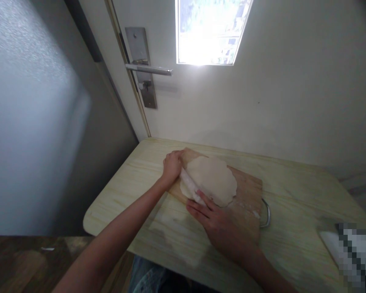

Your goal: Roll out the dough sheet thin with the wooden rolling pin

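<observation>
A flattened, pale sheet of dough (pixel 217 179) with an uneven round edge lies on a wooden cutting board (pixel 247 187). Across the dough's left side rests a slim, flour-whitened rolling pin (pixel 189 183), set at a slant. My left hand (pixel 172 166) is closed round its far end, near the board's upper left corner. At the near end, the fingers of my right hand (pixel 215 226) reach over the pin and hold it, next to the dough's lower edge. Both pin ends are partly hidden by my hands.
The board has a metal handle (pixel 267 213) on its right and lies on a light wood-grain table (pixel 295 195). Behind stands a white door with a lever handle (pixel 152 70) and a bright window. A blurred-out object (pixel 354 252) lies at the lower right.
</observation>
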`<state>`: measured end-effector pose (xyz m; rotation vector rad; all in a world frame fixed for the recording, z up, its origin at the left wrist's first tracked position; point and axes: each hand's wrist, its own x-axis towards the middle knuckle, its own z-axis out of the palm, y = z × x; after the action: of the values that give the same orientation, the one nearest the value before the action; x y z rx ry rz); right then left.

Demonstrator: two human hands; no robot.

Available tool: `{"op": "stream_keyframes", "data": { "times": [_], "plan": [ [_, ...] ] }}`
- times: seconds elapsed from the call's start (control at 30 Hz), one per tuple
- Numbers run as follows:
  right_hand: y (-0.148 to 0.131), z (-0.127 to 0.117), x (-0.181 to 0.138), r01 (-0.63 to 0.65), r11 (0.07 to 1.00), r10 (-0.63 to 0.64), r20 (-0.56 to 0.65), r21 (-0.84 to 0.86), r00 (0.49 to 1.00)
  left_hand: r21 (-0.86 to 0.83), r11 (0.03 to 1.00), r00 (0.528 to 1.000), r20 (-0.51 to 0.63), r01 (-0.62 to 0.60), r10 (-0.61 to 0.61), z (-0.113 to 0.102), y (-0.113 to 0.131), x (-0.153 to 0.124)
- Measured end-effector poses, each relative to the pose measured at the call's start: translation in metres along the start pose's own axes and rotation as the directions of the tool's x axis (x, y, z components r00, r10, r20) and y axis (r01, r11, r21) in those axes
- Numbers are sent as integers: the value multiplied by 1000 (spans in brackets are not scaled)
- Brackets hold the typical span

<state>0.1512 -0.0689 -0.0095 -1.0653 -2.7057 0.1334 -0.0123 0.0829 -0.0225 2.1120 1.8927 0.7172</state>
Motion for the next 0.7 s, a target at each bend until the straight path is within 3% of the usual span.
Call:
{"op": "stream_keyframes", "data": {
  "times": [0.37, 0.7],
  "plan": [
    [-4, 4, -2, 15, 996, -19, -39, -84, 999, 32, 999, 999, -26, 31, -30, -6, 0, -10],
    [17, 10, -10, -178, 983, 175, -69, -45, 982, 182, 982, 999, -9, 51, -51, -2, 33, 8]
  ]
}}
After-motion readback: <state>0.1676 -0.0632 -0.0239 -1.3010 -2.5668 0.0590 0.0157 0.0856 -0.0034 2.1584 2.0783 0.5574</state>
